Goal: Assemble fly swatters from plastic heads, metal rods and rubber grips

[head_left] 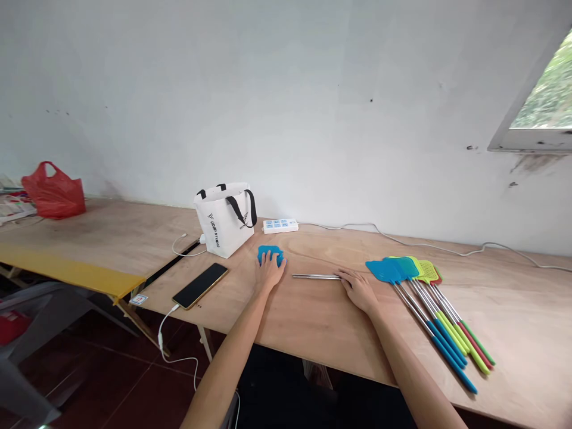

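Under the fingers of my left hand lies a blue plastic piece, shaped like a fly swatter head; the fingers curl over its near side and partly cover it. My right hand rests on the table with its fingers closed over the right end of a thin metal rod. That end is hidden beneath the hand. The rod lies flat, pointing left, with a gap between it and the blue piece. Just right of my right hand is a fanned pile of fly swatters with blue, yellow-green, red and green handles.
A white tote bag stands behind a phone with a charging cable on the left. By the wall are a power strip and its cord. A red plastic bag sits far left on an adjoining table.
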`<state>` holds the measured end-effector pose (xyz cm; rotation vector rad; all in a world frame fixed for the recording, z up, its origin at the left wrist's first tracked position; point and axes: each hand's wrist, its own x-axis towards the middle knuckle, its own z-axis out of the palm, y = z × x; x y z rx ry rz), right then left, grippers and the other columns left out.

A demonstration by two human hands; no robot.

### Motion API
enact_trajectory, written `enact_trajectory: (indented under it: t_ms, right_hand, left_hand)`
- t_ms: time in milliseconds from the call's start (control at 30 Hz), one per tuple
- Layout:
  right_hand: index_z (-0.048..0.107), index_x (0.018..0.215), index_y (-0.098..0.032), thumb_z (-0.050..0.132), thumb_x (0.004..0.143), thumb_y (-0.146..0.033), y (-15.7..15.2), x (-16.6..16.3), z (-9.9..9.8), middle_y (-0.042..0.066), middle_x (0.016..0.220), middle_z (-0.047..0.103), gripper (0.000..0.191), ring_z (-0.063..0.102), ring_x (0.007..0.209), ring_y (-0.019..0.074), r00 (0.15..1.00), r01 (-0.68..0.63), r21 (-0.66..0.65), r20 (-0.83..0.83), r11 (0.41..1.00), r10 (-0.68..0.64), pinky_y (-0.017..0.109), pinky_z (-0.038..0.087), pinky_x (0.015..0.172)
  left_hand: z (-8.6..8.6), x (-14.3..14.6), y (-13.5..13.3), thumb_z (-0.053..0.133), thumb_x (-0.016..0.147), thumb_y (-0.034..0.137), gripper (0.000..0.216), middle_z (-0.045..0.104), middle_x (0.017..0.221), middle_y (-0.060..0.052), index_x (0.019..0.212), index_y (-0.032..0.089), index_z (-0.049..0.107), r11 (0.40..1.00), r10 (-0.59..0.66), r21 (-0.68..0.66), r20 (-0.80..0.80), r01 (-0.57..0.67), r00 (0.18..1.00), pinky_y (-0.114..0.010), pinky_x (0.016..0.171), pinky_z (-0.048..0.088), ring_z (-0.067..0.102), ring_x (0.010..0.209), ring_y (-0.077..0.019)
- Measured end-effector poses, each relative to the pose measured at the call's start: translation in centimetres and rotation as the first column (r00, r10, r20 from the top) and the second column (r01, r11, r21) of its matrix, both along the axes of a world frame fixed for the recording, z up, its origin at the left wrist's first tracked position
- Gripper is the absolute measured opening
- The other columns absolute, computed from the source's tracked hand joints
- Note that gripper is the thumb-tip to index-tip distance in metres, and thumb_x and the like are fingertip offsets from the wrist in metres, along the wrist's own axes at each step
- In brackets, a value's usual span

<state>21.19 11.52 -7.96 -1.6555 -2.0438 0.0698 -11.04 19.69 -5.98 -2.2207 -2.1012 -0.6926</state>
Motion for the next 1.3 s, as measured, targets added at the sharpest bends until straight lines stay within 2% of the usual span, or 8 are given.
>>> enact_trajectory:
  t_ms: [133,400,600,867,967,1067,1167,1300]
  right_hand:
    - [0.066,0.131,-0.034,0.039,0.101,-0.027,0.0,-0.1,0.1,-0.001,0.146,0.059,0.041,0.053,0.135,0.0228,1.0,0.004,-0.006,-0.001,1.0,-0.004,0.044,0.04,0.113]
    - [0.066,0.131,-0.034,0.039,0.102,-0.028,-0.2,-0.2,0.3,0.0,0.145,0.059,0.041,0.052,0.135,0.0234,1.0,0.019,-0.021,-0.002,1.0,-0.019,0.046,0.039,0.113]
    - [0.066,0.132,-0.034,0.038,0.102,-0.028,-0.2,-0.2,0.4,0.0,0.145,0.059,0.041,0.052,0.135,0.0227,1.0,0.016,-0.028,-0.007,0.999,-0.017,0.045,0.039,0.114]
    - [0.066,0.132,-0.035,0.039,0.101,-0.028,-0.2,-0.1,0.4,0.0,0.145,0.059,0.041,0.053,0.134,0.0236,1.0,0.007,-0.022,-0.013,1.0,-0.008,0.046,0.04,0.113]
    - [0.066,0.132,-0.035,0.04,0.1,-0.027,-0.2,-0.1,0.4,0.0,0.144,0.06,0.042,0.053,0.134,0.0238,1.0,0.004,-0.018,-0.014,1.0,-0.005,0.047,0.04,0.113]
    - [0.066,0.132,-0.034,0.04,0.1,-0.027,-0.2,-0.2,0.4,0.0,0.145,0.06,0.042,0.053,0.134,0.0238,1.0,0.004,-0.015,-0.016,1.0,-0.004,0.047,0.04,0.114]
    - [0.067,0.131,-0.032,0.039,0.101,-0.027,-0.2,-0.2,0.4,0.001,0.145,0.06,0.041,0.053,0.134,0.0239,1.0,0.007,-0.015,-0.018,1.0,-0.007,0.046,0.039,0.114]
    - [0.067,0.13,-0.033,0.04,0.101,-0.027,-0.2,-0.2,0.4,0.001,0.144,0.06,0.041,0.053,0.134,0.0238,1.0,0.012,-0.016,-0.018,1.0,-0.012,0.047,0.039,0.114]
  left_hand:
    - [0.3,0.1,-0.4,0.052,0.096,0.056,0.044,0.056,0.141,-0.013,0.125,0.024,0.06,1.0,-0.007,0.005,0.004,0.007,1.0,-0.055,0.116,0.026,0.042,0.138,-0.0349]
    - [1.3,0.2,-1.3,0.055,0.095,0.043,0.036,0.056,0.133,-0.013,0.127,0.03,0.063,1.0,0.004,0.016,-0.003,-0.004,1.0,-0.048,0.107,0.035,0.051,0.125,-0.0329]
    - [1.1,0.2,-1.0,0.049,0.099,0.032,0.025,0.06,0.135,-0.009,0.116,0.028,0.066,0.999,-0.021,0.037,0.001,0.021,1.0,-0.047,0.113,0.031,0.047,0.131,-0.0292]
    - [0.7,0.0,-0.7,0.043,0.101,0.029,0.03,0.061,0.122,-0.013,0.12,0.025,0.067,0.999,-0.011,0.042,0.006,0.01,1.0,-0.045,0.106,0.039,0.056,0.118,-0.0294]
    - [0.7,0.0,-0.8,0.043,0.101,0.027,0.032,0.061,0.128,-0.012,0.122,0.025,0.066,0.998,-0.045,0.048,-0.004,0.045,0.999,-0.047,0.112,0.034,0.053,0.124,-0.0292]
    - [0.7,0.0,-0.9,0.043,0.1,0.026,0.034,0.059,0.139,-0.006,0.127,0.031,0.063,0.993,-0.11,0.05,-0.023,0.111,0.994,-0.048,0.119,0.025,0.045,0.136,-0.0276]
    - [0.8,0.1,-0.9,0.042,0.1,0.025,0.036,0.059,0.142,-0.002,0.128,0.033,0.063,0.989,-0.142,0.039,-0.038,0.144,0.989,-0.046,0.117,0.028,0.046,0.135,-0.0262]
    - [1.0,0.4,-1.1,0.04,0.101,0.026,0.035,0.063,0.134,-0.005,0.123,0.03,0.067,0.993,-0.112,0.033,-0.054,0.114,0.992,-0.047,0.109,0.035,0.053,0.124,-0.0288]
